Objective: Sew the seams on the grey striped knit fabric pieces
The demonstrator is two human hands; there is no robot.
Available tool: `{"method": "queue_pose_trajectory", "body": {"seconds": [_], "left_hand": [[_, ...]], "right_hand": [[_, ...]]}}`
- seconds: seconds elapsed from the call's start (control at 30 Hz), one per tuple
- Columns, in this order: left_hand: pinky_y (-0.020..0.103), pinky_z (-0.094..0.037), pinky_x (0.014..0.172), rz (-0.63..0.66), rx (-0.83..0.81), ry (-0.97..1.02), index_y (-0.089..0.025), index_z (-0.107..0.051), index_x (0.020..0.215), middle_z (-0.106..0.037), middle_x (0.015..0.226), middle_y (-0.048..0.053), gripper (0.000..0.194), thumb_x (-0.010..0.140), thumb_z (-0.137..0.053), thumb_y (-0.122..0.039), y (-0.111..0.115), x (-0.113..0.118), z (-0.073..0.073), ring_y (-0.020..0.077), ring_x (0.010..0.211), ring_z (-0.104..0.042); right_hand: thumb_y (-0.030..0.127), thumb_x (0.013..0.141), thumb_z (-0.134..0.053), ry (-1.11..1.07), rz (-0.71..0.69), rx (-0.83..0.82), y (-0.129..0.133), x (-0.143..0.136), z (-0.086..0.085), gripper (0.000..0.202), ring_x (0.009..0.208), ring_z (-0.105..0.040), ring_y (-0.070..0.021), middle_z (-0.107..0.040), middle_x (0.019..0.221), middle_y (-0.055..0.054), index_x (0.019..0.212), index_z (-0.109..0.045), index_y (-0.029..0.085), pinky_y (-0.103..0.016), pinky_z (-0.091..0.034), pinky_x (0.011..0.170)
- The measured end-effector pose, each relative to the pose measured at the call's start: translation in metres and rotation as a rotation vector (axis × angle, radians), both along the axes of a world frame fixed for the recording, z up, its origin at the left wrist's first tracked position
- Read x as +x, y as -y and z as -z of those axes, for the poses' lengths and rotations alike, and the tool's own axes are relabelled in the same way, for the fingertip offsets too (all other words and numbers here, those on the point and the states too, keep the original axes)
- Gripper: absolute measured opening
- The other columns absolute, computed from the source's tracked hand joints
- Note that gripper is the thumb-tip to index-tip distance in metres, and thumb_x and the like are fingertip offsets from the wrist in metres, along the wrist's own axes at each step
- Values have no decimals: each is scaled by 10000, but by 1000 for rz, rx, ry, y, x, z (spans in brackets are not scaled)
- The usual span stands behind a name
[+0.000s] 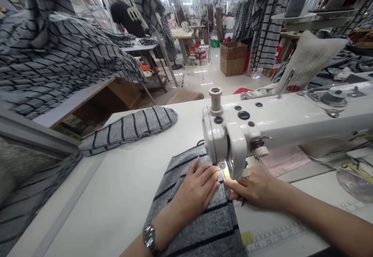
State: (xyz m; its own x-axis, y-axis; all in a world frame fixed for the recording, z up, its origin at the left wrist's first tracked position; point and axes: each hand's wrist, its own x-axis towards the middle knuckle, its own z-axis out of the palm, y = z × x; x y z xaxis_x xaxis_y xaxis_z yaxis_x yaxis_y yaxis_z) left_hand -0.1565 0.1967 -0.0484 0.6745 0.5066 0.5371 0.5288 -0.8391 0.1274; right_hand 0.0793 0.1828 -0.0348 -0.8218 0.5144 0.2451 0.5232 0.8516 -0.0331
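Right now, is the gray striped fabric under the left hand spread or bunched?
Spread flat: beneath the left hand, the gray striped fabric shows no bunching.

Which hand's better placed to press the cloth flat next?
Left hand, probably: it lies spread on the cloth, left of the needle area. The right hand is over at the cloth's right edge, with a dark pointed thing at its fingers.

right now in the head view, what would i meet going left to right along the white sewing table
Folded gray dark-striped fabric → left hand resting on a second striped fabric piece → right hand by that piece's edge → pink cloth.
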Motion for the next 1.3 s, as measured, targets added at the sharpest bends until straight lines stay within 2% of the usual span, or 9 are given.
{"method": "queue_pose_trajectory", "body": {"seconds": [0.3,0.5,0.67,0.8,0.93,1.03,1.07,1.13,1.3], "left_hand": [[514,-428,1064,3,-28,-46,-164,-645,1053,-710,929,67,293,1012,-357,-198,-12,-5,-5,217,977,-662],[511,-422,1062,-11,-33,-37,-164,-635,1038,-703,921,56,253,999,-385,-176,-15,-4,-5,218,968,-658],[465,-477,998,-11,7,-90,-177,-617,1055,-706,981,63,218,993,-408,-182,-9,-4,-16,225,968,-658],[368,-576,666,-291,20,-307,-157,-644,968,-688,899,112,230,912,-429,-101,36,-15,-7,242,765,-679],[267,-420,345,-558,80,-538,-36,-676,914,-671,681,178,302,821,-390,-12,60,-33,15,191,386,-561],[368,-568,513,-450,72,-565,-9,-667,1033,-710,942,283,408,764,-364,33,22,-43,1,296,672,-716],[393,-604,676,-241,14,-554,-63,-665,1077,-722,1019,221,455,762,-351,33,4,-46,-10,291,851,-731],[380,-542,941,-151,-27,-532,-197,-650,1134,-713,1139,56,517,823,-293,11,-27,-54,-31,214,1122,-663],[464,-579,851,-418,-16,-433,-41,-534,1306,-579,1329,266,458,1004,-338,-325,-14,-81,-23,349,1144,-645]], "right_hand": [[264,1003,-491,-56,7,-74,-2,4,8,195,585,-576,-160,-664,687,-24,1064,-655,179,-270,-371,573],[197,914,-490,-170,498,-304,-19,6,1,244,640,-648,-176,-721,742,-55,808,-709,181,-242,-430,576],[178,855,-545,-112,491,-294,-20,6,-5,155,695,-645,-194,-715,777,-59,824,-697,177,-260,-429,620],[200,895,-538,-65,439,-285,-13,10,-9,159,751,-648,-187,-714,836,-68,883,-695,180,-258,-447,667],[194,888,-570,-15,400,-286,-13,9,-15,140,751,-661,-190,-720,858,-67,919,-705,176,-255,-463,655],[191,881,-592,17,362,-282,-14,9,-17,138,759,-670,-193,-724,873,-72,920,-723,173,-256,-467,656],[191,888,-591,23,346,-283,-14,9,-17,142,740,-668,-182,-723,851,-63,919,-730,179,-249,-464,652],[184,894,-589,30,318,-285,-13,13,-17,152,701,-659,-164,-714,800,-48,917,-739,187,-237,-457,643],[121,859,-578,29,288,-280,-14,22,-18,184,738,-664,-179,-714,816,-64,933,-738,172,-249,-456,658]]}}
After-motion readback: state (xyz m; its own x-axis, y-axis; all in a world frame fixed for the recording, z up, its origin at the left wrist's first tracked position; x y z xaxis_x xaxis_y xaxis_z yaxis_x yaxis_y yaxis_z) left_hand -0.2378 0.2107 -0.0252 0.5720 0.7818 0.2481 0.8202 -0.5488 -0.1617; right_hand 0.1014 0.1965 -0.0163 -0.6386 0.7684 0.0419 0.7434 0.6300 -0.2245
